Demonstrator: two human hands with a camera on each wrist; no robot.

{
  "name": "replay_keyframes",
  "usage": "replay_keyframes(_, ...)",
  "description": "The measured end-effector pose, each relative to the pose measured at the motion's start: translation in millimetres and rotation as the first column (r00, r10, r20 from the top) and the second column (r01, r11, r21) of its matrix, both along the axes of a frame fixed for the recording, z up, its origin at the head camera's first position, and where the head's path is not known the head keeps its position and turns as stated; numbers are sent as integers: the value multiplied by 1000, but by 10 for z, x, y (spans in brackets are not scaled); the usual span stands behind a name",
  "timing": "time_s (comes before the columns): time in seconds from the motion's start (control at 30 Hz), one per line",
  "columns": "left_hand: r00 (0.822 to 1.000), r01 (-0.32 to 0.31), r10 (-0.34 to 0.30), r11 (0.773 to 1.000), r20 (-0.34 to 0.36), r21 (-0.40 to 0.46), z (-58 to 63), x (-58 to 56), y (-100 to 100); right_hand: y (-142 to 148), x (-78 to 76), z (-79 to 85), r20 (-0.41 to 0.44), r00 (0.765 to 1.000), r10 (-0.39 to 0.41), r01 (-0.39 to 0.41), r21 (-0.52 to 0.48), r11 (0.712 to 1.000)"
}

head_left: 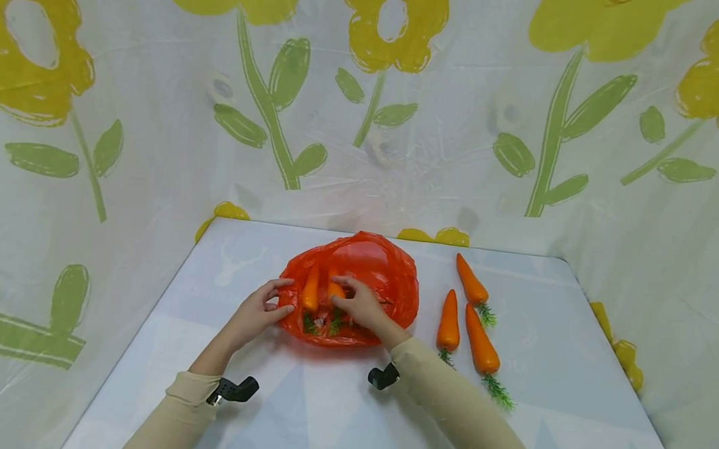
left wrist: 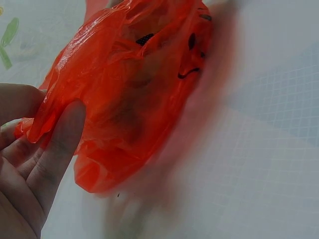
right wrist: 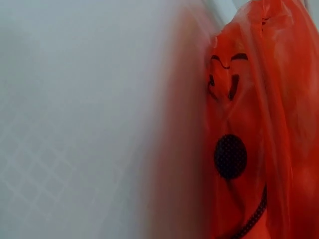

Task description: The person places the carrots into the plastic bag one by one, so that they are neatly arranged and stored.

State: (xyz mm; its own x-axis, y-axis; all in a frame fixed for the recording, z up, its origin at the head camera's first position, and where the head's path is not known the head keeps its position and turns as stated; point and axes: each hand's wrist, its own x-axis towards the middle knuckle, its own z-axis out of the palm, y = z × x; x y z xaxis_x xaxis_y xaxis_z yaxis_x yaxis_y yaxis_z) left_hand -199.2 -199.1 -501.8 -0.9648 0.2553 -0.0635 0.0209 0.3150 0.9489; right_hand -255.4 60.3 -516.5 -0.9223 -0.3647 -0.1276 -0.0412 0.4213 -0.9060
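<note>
A red plastic bag (head_left: 400,281) lies spread on the table with its mouth facing up. My left hand (head_left: 259,311) pinches the bag's left rim between thumb and fingers; in the left wrist view the thumb (left wrist: 62,144) presses on the red film. Inside the bag, one orange carrot (head_left: 310,291) with a green top lies near the left side. Beside it, my right hand (head_left: 361,302) reaches into the bag and grips another carrot (head_left: 335,290), partly covered by the fingers. The right wrist view shows only the bag's printed outside (right wrist: 239,114), with the hand hidden.
To the right of the bag, three carrots lie on the white table (head_left: 547,370): an upper carrot (head_left: 470,278), a left carrot (head_left: 448,324) and a lower carrot (head_left: 481,343). A flower-printed curtain (head_left: 436,167) stands behind the table and along its sides.
</note>
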Motion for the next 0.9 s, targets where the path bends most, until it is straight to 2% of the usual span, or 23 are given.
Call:
replay_keyframes(0.27,1000,16,-16,999,3,32,-15,18,-3,-67,6,-16,-22,1000,-1,1,-2,1000)
replay_keyframes(0.53,1000,22,-21,999,-7,42,-16,23,1,-125,15,-22,20,1000,-14,14,19,1000)
replay_keyframes(0.9,1000,21,-21,999,-12,33,-32,29,0,-151,48,-1,25,1000,-3,2,39,999)
